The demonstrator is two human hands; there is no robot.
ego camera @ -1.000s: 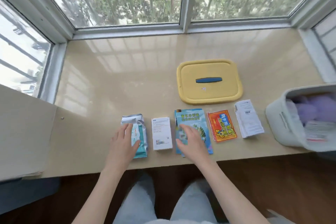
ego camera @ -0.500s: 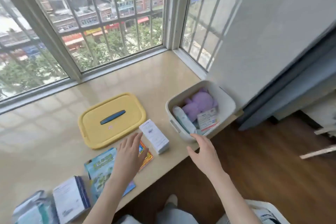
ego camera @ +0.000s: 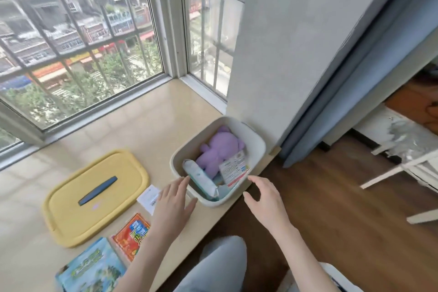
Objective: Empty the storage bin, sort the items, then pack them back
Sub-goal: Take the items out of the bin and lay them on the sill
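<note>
- Change: a second ago both hands lay on the sorted row. The left hand (ego camera: 171, 204) and right hand (ego camera: 265, 199) have since travelled right and now flank the storage bin (ego camera: 257, 142).
- Change: half a second ago the left hand was over the orange sachet (ego camera: 131, 232). It has advanced to the bin's near-left wall.
- Meaning, as a judgement: sorting has paused and emptying resumes. The hands appear set either to draw the bin closer or to lift out another item.
- Bin location: at the right end of the window ledge (ego camera: 142, 121), near its front edge, lid off. It holds a purple plush toy (ego camera: 219, 149), a teal-and-white wipes pack (ego camera: 201, 178) and a printed packet (ego camera: 234, 169), so emptying is incomplete.
- Laid out left of the bin: yellow lid (ego camera: 71, 208), white box (ego camera: 148, 198) partly under the left hand, the sachet, a blue-green booklet (ego camera: 92, 268).
- Left hand: palm down, fingers straight and spread, tips at the bin wall. Contact cannot be confirmed; it holds nothing.
- Right hand: palm turned inward beside the bin's near-right corner, fingers loosely extended and apart, empty, just short of the rim.
</note>
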